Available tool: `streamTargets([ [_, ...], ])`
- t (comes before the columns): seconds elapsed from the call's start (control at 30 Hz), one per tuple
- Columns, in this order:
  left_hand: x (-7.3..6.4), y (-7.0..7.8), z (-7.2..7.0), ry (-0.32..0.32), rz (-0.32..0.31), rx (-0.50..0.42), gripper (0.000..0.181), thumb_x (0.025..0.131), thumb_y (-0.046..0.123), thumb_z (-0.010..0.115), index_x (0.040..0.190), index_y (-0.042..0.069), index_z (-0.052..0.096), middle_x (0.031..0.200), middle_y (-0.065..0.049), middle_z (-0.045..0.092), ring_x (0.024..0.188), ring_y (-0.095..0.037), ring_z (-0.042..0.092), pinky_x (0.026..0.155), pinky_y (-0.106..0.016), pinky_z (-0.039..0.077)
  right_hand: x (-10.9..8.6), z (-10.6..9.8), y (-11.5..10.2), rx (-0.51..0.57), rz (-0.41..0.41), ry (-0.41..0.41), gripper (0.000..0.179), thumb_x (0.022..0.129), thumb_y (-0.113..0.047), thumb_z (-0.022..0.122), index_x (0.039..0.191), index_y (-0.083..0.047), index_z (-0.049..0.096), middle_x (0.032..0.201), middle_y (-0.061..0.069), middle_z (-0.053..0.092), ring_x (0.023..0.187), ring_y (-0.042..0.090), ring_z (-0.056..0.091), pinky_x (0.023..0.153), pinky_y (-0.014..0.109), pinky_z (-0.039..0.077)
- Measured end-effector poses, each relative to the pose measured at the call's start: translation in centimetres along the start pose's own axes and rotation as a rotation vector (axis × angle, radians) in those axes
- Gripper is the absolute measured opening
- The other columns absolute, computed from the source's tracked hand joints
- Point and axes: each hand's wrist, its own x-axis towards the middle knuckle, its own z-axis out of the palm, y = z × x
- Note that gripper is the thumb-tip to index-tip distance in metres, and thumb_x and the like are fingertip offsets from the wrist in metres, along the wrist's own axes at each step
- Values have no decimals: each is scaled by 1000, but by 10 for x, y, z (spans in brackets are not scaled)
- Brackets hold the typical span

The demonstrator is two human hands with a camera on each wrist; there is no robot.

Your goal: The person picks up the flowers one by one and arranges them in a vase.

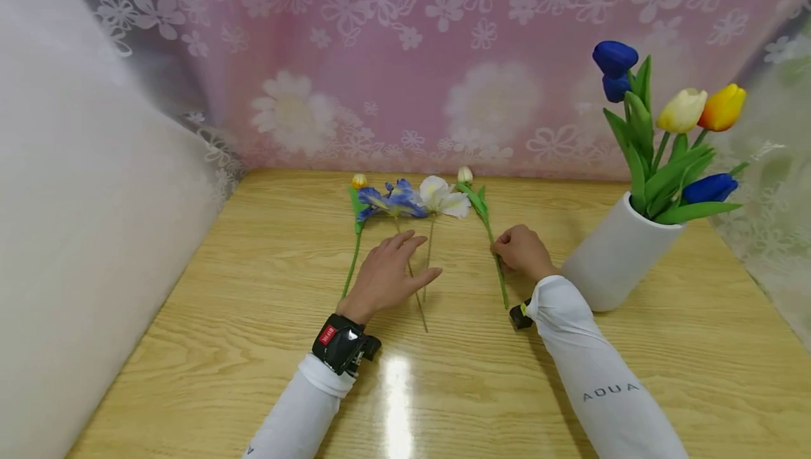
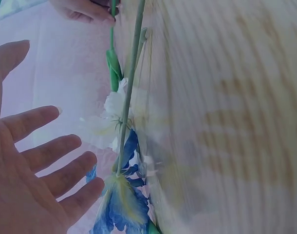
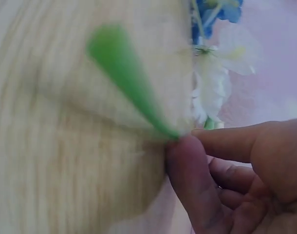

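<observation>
My right hand [image 1: 524, 251] pinches the green stem of a white tulip [image 1: 465, 175] between thumb and index finger. In the right wrist view the stem's lower end [image 3: 119, 73] juts out past the fingertips. My left hand [image 1: 388, 272] hovers with spread fingers over the stem of a blue iris [image 1: 394, 200], holding nothing. Its palm and separated fingers show in the left wrist view, beside the iris stem [image 2: 131, 83]. A white iris [image 1: 438, 196] lies between the blue iris and the white tulip. Left of them lies a yellow tulip [image 1: 359, 181], its stem partly behind my left hand.
A white vase [image 1: 617, 255] stands at the right, close by my right forearm. It holds blue tulips [image 1: 616, 59], a cream tulip [image 1: 681, 110] and an orange-yellow tulip [image 1: 722, 107]. A pink floral curtain [image 1: 393, 93] hangs behind the wooden table [image 1: 241, 346]. A white wall [image 1: 82, 198] borders the left side.
</observation>
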Motion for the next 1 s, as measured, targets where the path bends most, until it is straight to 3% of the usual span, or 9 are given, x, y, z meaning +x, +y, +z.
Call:
streamTargets([
  [0.1,1,2,1,0,1,-8,68,91,61,50,141,15,48,147,-10,40,131,-29,40,105,-49,33,-8,-4,0,87,20,2,24,96,-12,52,95,5,69,83,13,66,56,16,64,62,33,55],
  [0.23,1,5,1,-12,4,-20,67,91,60,51,141,15,48,147,-10,39,131,-30,40,104,-51,33,-17,-7,-4,155,16,37,27,99,-12,48,107,8,63,93,19,64,59,18,65,61,33,56],
  [0.43,4,10,1,-13,8,-20,67,91,60,50,141,16,48,147,-8,39,132,-29,38,105,-49,32,-33,-16,-15,137,-29,154,25,100,-21,51,108,1,62,87,14,64,67,24,65,56,32,54],
  [0.6,5,14,-1,7,34,-29,65,91,58,53,140,15,49,146,-9,41,132,-29,39,104,-49,33,-50,-27,-27,122,-102,306,24,99,-23,54,106,-2,64,89,11,66,74,27,65,60,32,55],
  [0.73,6,18,-2,16,60,-39,64,91,56,55,140,15,50,145,-10,42,131,-29,40,104,-50,33,-64,-38,-38,176,-173,431,27,98,-24,57,106,0,65,90,13,68,77,27,66,62,28,55],
  [0.83,9,22,-3,24,89,-40,65,90,56,56,140,14,50,145,-11,42,130,-29,41,104,-49,34,-73,-48,-43,207,-238,524,28,97,-26,59,105,1,66,90,13,69,76,22,67,61,18,53],
  [1.0,18,31,-8,52,144,-29,65,90,55,57,138,13,51,143,-12,44,129,-29,42,101,-50,36,-87,-68,-49,216,-355,683,26,95,-22,63,101,2,69,86,13,70,68,-1,61,61,9,48],
])
